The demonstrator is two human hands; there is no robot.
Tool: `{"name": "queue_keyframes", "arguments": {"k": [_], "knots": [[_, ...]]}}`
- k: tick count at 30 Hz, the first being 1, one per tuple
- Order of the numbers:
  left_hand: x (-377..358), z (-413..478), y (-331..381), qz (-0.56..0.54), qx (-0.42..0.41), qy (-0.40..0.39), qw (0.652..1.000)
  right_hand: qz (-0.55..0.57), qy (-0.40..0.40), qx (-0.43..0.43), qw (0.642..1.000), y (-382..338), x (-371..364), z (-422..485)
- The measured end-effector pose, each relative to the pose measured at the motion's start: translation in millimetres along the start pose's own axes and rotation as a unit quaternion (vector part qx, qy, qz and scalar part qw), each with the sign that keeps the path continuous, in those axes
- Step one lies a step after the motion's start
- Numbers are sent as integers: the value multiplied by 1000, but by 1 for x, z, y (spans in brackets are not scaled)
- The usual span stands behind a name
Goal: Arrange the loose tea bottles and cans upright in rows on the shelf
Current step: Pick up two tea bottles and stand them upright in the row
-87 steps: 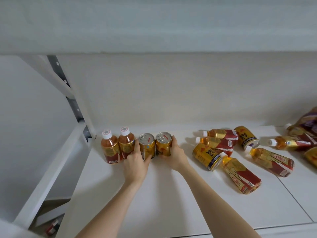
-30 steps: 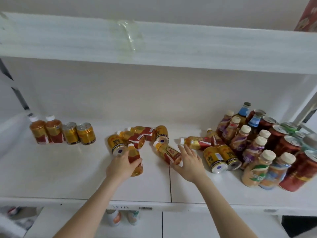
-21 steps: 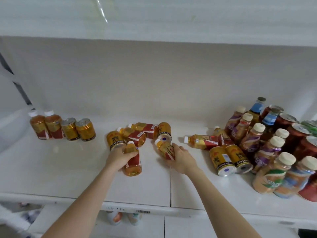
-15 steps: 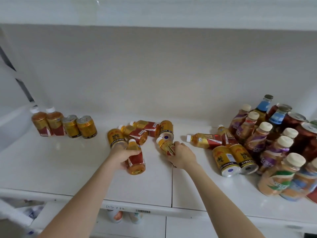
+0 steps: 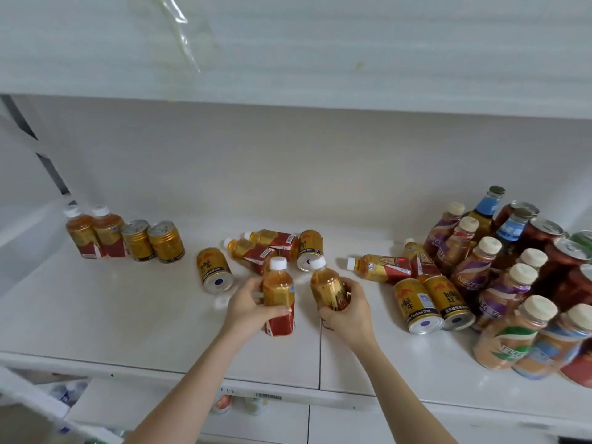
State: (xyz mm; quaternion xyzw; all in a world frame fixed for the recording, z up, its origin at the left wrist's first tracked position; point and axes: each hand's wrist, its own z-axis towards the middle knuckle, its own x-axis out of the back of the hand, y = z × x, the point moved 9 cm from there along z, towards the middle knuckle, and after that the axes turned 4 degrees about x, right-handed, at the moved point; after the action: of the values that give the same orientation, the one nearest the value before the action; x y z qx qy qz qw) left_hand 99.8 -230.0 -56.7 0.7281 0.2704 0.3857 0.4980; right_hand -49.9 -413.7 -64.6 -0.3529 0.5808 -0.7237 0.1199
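Lifting up two bottles that lay flat on the shelf (image 5: 128, 315) a moment ago. The left hand (image 5: 248, 310) has its fingers (image 5: 272, 312) curled round the left bottle (image 5: 278, 291), straight up; the right hand (image 5: 349, 314) grips the right bottle (image 5: 326, 288), tipped. Both can join the row (image 5: 125, 238), far left of the fingers.
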Motion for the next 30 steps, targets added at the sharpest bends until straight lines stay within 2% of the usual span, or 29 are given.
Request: {"name": "queue_keyframes", "arguments": {"k": [7,19,30], "knots": [[-22,-17,-2,46,-65,-15,997,38,35,12,999,14,17,-31],[-21,-33,-1,79,-97,-19,992,-13,48,8,999,1,27,-50],[67,-59,-3,96,-115,-9,989,-41,30,61,997,-60,-23,-96]]}}
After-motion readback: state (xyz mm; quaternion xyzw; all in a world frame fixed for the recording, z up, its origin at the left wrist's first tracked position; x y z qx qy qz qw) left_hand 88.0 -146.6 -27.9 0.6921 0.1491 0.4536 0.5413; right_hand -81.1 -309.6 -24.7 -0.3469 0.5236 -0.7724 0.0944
